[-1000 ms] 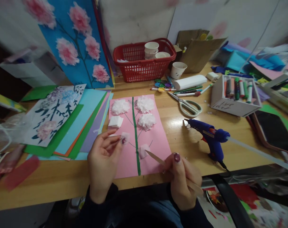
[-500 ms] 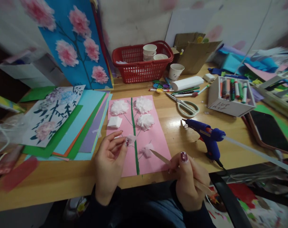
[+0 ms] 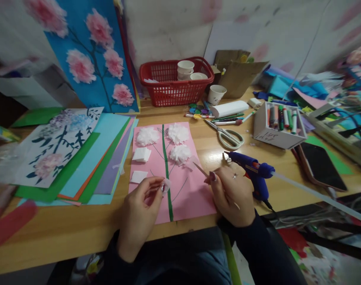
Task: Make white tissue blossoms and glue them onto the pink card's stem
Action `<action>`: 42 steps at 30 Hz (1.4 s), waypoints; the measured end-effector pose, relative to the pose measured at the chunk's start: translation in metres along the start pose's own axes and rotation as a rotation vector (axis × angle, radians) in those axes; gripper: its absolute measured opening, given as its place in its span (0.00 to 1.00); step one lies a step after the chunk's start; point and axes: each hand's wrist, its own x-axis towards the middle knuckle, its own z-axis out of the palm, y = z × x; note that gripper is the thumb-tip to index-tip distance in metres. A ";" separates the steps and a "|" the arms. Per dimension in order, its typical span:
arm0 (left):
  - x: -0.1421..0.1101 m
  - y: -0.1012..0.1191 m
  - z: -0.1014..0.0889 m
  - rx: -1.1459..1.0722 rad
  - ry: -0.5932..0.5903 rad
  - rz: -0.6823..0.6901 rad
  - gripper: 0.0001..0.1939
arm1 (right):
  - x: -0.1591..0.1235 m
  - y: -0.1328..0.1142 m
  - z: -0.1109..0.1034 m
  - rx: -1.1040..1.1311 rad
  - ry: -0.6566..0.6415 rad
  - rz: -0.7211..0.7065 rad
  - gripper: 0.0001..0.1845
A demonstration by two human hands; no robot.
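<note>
My left hand (image 3: 143,213) pinches a small piece of thin white tissue paper (image 3: 166,185) between thumb and fingertips, above the pink sheet (image 3: 195,198). My right hand (image 3: 235,196) grips a pointed wooden stick (image 3: 200,169), its tip close to the lower right tissue flower (image 3: 180,154). A faint bit of tissue shows by that tip; whether it clings to the stick I cannot tell. The sheet bears a green stem (image 3: 166,162), thin drawn branches and fluffy white flowers. Folded white tissue squares (image 3: 141,154) lie along its left side.
A blue glue gun (image 3: 248,163) lies right beside my right hand. Scissors (image 3: 228,136), a marker box (image 3: 278,126) and a phone (image 3: 321,166) lie beyond. Coloured papers (image 3: 88,174) are stacked at left. A red basket (image 3: 180,93) with paper cups stands behind.
My right hand has moved up and away with the stick, and the tissue bit near its tip has left the lower right branch. My left hand keeps its tissue, now slightly lower.
</note>
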 end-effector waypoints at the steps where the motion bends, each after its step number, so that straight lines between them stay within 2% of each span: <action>1: 0.000 0.000 0.000 0.007 -0.002 0.007 0.06 | 0.002 0.002 0.002 0.001 0.002 0.011 0.15; 11: -0.001 0.001 -0.002 0.052 -0.043 0.034 0.05 | 0.012 0.009 0.018 0.120 0.016 0.227 0.19; 21: 0.001 0.000 -0.004 0.140 -0.103 0.053 0.06 | 0.019 0.012 0.024 0.205 -0.043 0.344 0.19; 27: 0.003 0.002 -0.006 0.149 -0.145 0.004 0.07 | 0.027 0.012 0.025 0.248 -0.096 0.392 0.19; 30: 0.003 0.001 -0.006 0.149 -0.150 -0.012 0.07 | 0.027 0.013 0.027 0.342 -0.042 0.505 0.21; 36: 0.003 -0.001 -0.004 0.120 -0.146 -0.017 0.07 | 0.026 0.018 0.026 0.579 0.187 0.688 0.23; 39: 0.004 -0.001 -0.003 0.080 -0.142 -0.042 0.07 | 0.021 0.012 0.018 0.644 0.237 0.696 0.23; 42: 0.004 -0.002 0.000 0.001 -0.085 -0.078 0.09 | 0.005 -0.003 0.010 0.694 0.281 0.609 0.25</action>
